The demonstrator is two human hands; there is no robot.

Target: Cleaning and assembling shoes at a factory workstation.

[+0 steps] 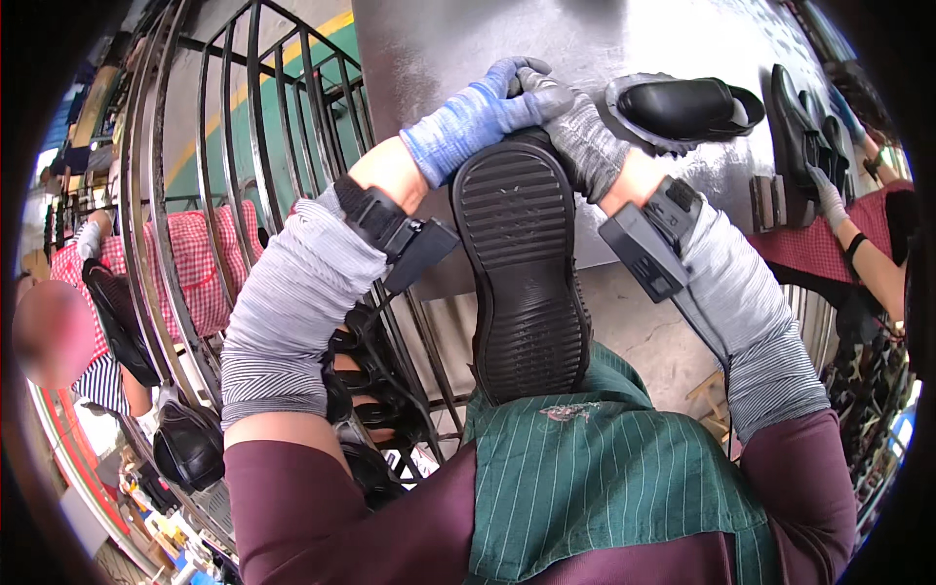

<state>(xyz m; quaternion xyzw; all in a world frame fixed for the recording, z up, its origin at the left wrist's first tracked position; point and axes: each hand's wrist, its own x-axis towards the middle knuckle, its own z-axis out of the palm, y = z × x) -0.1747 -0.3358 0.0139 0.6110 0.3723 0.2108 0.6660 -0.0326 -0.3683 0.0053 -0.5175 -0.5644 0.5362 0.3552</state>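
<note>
A black shoe (524,273) stands on end in front of me, its ridged sole turned toward me and its lower end against my green striped apron (604,478). My left hand (478,109), in a blue glove, closes over the shoe's far end from the left. From the right, my right hand (583,127), in a grey glove, grips the same end. The fingers of both hands meet and overlap there, and the shoe's upper is mostly hidden behind its sole. Right of my right hand, another black shoe (678,107) lies on the metal table (439,44).
Metal bars of a rack (258,127) rise on the left, with black shoes (190,444) on and between them. More black shoes (795,122) sit at the table's right side, where a co-worker's gloved hand (829,195) touches one. Another person (93,263) is beyond the rack.
</note>
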